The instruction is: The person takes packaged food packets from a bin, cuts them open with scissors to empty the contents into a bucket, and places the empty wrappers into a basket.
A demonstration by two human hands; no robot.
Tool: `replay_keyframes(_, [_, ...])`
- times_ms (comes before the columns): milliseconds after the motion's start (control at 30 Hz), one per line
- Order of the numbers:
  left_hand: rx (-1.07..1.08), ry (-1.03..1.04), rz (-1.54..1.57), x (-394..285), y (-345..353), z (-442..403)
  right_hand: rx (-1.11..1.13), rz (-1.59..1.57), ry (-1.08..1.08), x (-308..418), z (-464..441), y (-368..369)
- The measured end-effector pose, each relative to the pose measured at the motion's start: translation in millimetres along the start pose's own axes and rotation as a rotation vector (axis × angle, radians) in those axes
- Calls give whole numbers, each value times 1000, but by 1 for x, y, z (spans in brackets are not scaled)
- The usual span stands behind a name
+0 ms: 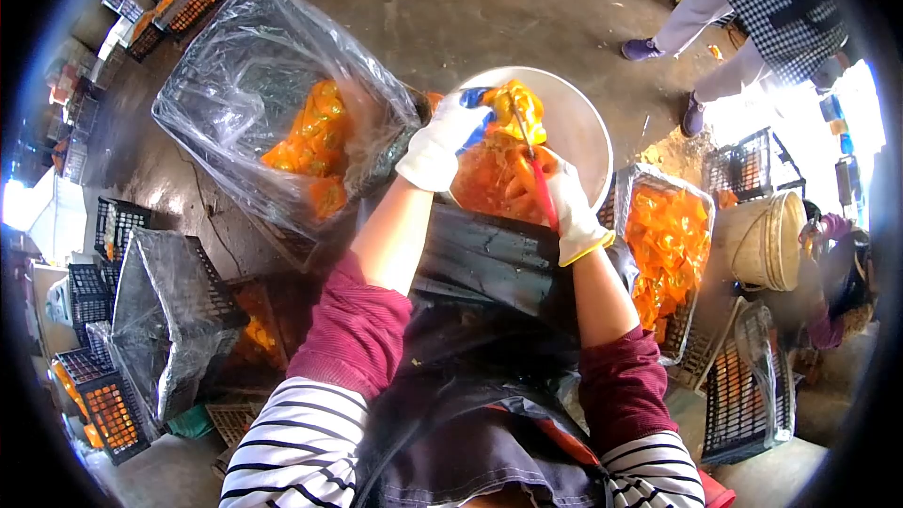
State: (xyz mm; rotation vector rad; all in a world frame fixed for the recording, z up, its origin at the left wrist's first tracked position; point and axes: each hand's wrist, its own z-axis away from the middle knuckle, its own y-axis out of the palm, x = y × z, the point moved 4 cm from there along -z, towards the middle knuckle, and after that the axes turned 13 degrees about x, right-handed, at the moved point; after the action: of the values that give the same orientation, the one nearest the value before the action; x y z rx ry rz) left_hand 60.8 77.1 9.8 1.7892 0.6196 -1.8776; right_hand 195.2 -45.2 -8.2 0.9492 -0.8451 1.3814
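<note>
My left hand [442,139], in a white glove with blue on the fingers, is closed round a yellow-orange bell pepper [517,105]. In my right hand [571,199], gloved in white with a yellow cuff, is a red-handled knife [543,190]. Its thin dark blade lies against the pepper. Both hands are over a large white tub [594,122] that contains reddish-orange pieces [489,177], partly hidden by my hands. How deep the blade goes into the pepper I cannot tell.
To the left, a crate lined with clear plastic [226,56] contains orange pieces. On the right stand a crate of orange pieces [663,235] and a pale bucket [767,240]. A person in a checked garment [781,0] stands at upper right. Black crates [113,409] are at lower left.
</note>
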Motion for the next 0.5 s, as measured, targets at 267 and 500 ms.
replay_keyframes(267, [-17, 104, 126, 0, 5, -4, -21, 56, -75, 7, -1, 3])
replay_keyframes(500, [-154, 32, 76, 23, -1, -12, -28, -1, -86, -16, -12, -15])
